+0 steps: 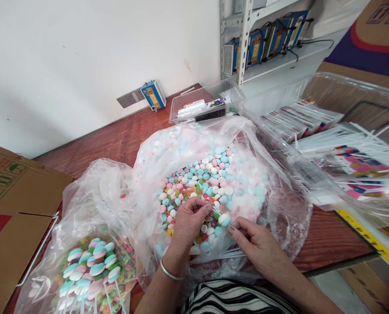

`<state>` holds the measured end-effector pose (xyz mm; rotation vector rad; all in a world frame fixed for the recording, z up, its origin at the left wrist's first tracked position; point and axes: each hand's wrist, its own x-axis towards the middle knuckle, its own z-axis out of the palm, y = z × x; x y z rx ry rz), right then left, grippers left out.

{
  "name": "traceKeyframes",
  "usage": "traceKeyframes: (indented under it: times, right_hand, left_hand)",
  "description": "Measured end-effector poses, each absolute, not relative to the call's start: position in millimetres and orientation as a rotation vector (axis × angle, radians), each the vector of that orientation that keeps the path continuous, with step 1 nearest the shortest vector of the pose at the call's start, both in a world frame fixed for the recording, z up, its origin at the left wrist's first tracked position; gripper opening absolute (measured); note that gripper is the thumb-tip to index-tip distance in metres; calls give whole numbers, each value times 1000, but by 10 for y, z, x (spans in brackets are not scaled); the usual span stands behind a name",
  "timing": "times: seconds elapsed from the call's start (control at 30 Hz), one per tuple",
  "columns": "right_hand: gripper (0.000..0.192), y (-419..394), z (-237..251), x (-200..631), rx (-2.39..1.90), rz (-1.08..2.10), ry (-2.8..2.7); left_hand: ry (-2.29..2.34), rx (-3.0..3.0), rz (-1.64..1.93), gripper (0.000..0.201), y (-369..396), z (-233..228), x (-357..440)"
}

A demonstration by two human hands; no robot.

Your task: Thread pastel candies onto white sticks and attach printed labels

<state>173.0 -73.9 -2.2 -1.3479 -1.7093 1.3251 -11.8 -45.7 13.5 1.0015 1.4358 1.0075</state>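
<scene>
At the left, a bag of finished candy sticks (90, 266) already holds a good pile, so part of the work looks done. The left hand (189, 222) is pinched on a candy over the big bag of loose candies (210, 179), still nearly full. The right hand (256, 242) grips thin white sticks (229, 251) at the bag's near edge; much seems left.

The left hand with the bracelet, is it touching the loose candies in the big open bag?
Touching. The head view shows the left hand resting on the heap of candies inside the big bag, its fingers curled down among them.
</scene>
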Motion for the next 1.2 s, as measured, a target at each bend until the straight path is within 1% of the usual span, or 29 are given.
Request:
traceKeyframes:
  times: [0.1,0.23,0.37,0.5,0.57,0.67,0.73,0.8,0.9,1.03,1.2]
  right_hand:
    - [28,-740,-34,1730,-1347,1319,-1700]
    - [28,-735,-56,1758,-1320,1297,-1661]
    - [30,-714,-68,1810,-1307,1295,-1576]
    - [30,-696,-69,1855,-1320,1306,-1508]
    - [30,-693,-58,1862,-1319,1326,-1512]
    - [29,-693,-29,1862,-1312,1318,-1557]
    - [29,-695,-17,1864,-1305,1299,-1587]
    - [29,-698,-23,1868,-1306,1292,-1613]
    - [31,-709,-53,1860,-1313,1330,-1672]
    - [32,-720,-79,1820,-1326,1352,-1752]
    - [31,-716,-80,1795,-1327,1355,-1768]
  left_hand:
    - [1396,1064,1003,21,-486,127,-67]
    - [1353,1344,942,16,-502,149,-59]
    - [1465,1666,956,15,-482,171,-116]
    - [1467,2078,734,14,-472,141,-151]
    - [1447,2155,636,15,-477,122,-136]
    - [1511,2193,587,12,-487,93,-91]
    - [1548,2169,615,12,-494,69,-70]
    - [1605,2045,729,12,-502,42,-69]
    - [1645,1627,936,13,-509,16,-96]
    - [1452,1116,1022,21,-499,45,-110]
    - [1322,996,1128,20,-483,121,-55]
